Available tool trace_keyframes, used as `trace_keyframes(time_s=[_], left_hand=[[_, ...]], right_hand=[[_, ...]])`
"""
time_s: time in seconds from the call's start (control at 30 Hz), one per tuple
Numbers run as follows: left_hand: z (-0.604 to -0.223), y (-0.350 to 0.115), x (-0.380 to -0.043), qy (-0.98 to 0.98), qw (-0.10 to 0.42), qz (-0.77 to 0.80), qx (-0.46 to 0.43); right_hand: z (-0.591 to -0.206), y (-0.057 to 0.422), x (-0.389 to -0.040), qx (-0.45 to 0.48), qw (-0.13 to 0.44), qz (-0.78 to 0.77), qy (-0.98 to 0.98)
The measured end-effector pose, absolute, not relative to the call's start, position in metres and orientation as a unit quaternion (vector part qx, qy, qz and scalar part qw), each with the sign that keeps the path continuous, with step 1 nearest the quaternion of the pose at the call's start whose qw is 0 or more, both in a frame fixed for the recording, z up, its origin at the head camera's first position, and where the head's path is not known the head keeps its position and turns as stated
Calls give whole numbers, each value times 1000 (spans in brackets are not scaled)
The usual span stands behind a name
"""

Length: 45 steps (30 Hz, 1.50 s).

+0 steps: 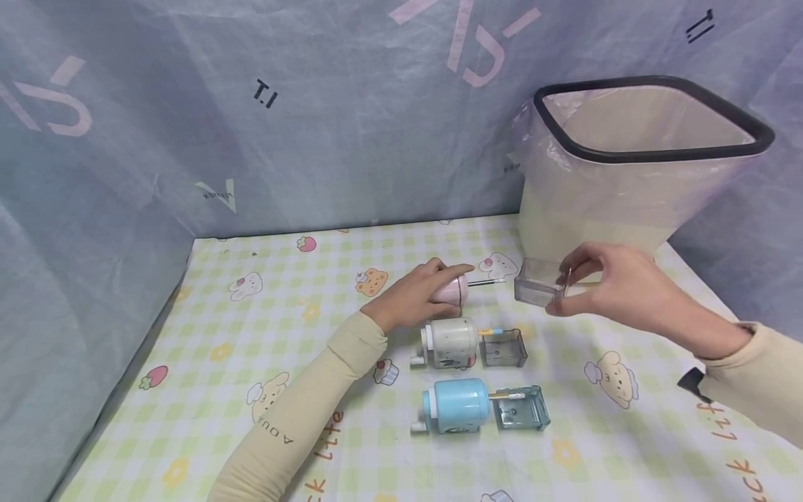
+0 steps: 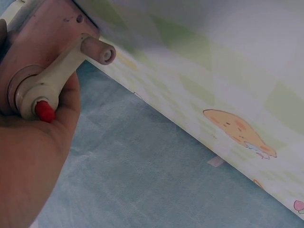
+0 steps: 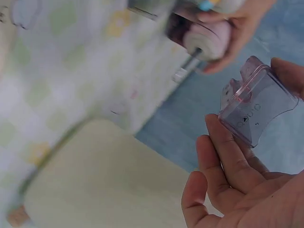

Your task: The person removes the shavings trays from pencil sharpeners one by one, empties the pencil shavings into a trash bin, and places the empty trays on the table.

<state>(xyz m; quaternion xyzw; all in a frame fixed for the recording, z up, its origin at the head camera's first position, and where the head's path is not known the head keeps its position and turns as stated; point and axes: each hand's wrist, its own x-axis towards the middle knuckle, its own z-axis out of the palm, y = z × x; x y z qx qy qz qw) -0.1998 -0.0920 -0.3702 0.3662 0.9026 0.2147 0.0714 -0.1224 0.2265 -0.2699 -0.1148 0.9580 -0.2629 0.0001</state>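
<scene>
My left hand [image 1: 410,294] grips a pink crank pencil sharpener [image 1: 456,293] lying at the back of the row. A pencil [image 1: 484,282] sticks out of its right end. In the left wrist view its pale crank [image 2: 64,69] with a red hub faces the camera. My right hand [image 1: 617,287] holds a see-through shavings drawer [image 1: 534,284] between thumb and fingers, just right of the pencil tip and in front of the bin. The right wrist view shows this drawer [image 3: 259,111] tilted in the fingers.
A grey sharpener [image 1: 453,341] with a pencil and a drawer [image 1: 504,363] lies nearer. Nearest is a blue sharpener [image 1: 461,403], also with a pencil and a drawer [image 1: 523,424]. A lined wastebasket [image 1: 590,202] stands at the back right. Fabric walls [image 1: 339,153] enclose the checked tablecloth [image 1: 295,335].
</scene>
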Motion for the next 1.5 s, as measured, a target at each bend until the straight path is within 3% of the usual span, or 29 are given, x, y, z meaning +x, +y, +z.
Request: trace_keyframes(time_s=[0.83, 1.5], left_hand=[[-370, -91, -200, 905, 72, 209, 363], [-368, -94, -198, 906, 67, 211, 362]], right_hand=[[-341, 236, -155, -155, 36, -284, 945], [-361, 216, -171, -189, 59, -319, 927]])
